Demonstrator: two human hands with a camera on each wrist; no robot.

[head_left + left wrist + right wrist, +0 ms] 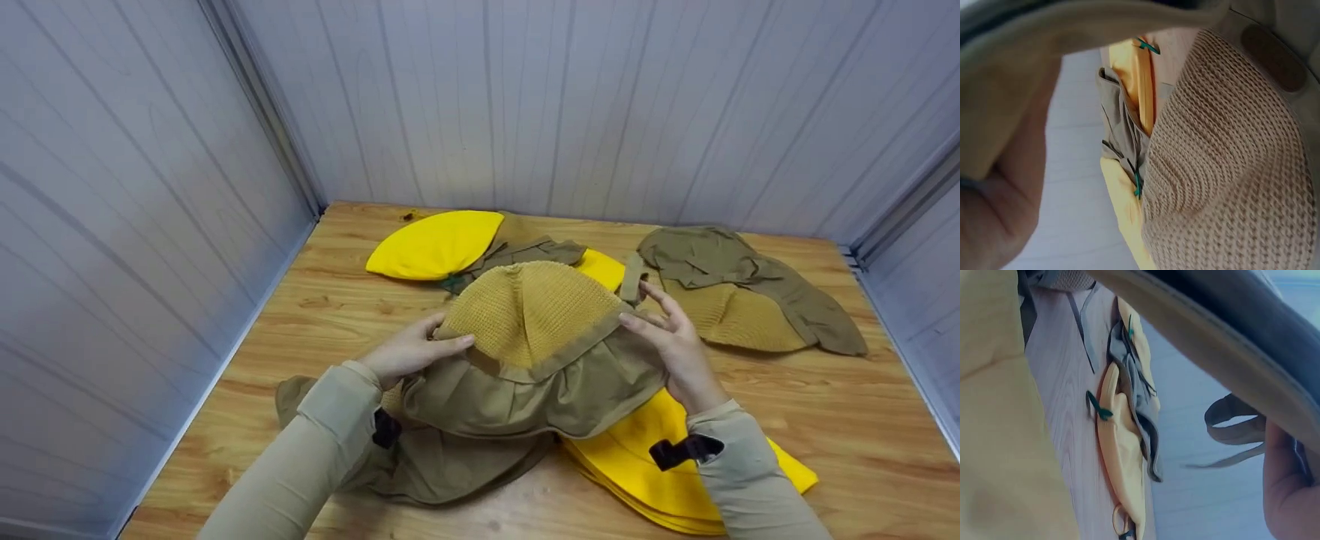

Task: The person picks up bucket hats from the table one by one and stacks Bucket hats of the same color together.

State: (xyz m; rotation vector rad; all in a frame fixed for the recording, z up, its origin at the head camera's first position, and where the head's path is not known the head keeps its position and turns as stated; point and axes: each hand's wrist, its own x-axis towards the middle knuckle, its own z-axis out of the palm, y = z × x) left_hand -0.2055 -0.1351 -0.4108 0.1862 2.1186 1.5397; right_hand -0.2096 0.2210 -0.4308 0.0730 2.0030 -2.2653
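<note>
A khaki sun hat [525, 322] with a tan woven crown and a gathered cloth brim is held up over the table, its crown facing away from the person. My left hand [409, 351] grips its left edge, thumb on the band. On the opposite side my right hand [679, 352] pinches the edge near a loose cloth strap [634, 277]. The left wrist view shows the woven crown [1230, 157] and a dark oval patch [1273, 58] close up. In the right wrist view the brim [1224, 343] hides most of the right fingers.
Below the held hat lie another khaki hat [465, 465] and stacked yellow hats [645, 465]. Behind it are a yellow hat [435, 244] and crumpled khaki cloth [525, 255]. A woven khaki hat [750, 315] lies at right. Pale walls [525, 105] enclose the wooden table [255, 360].
</note>
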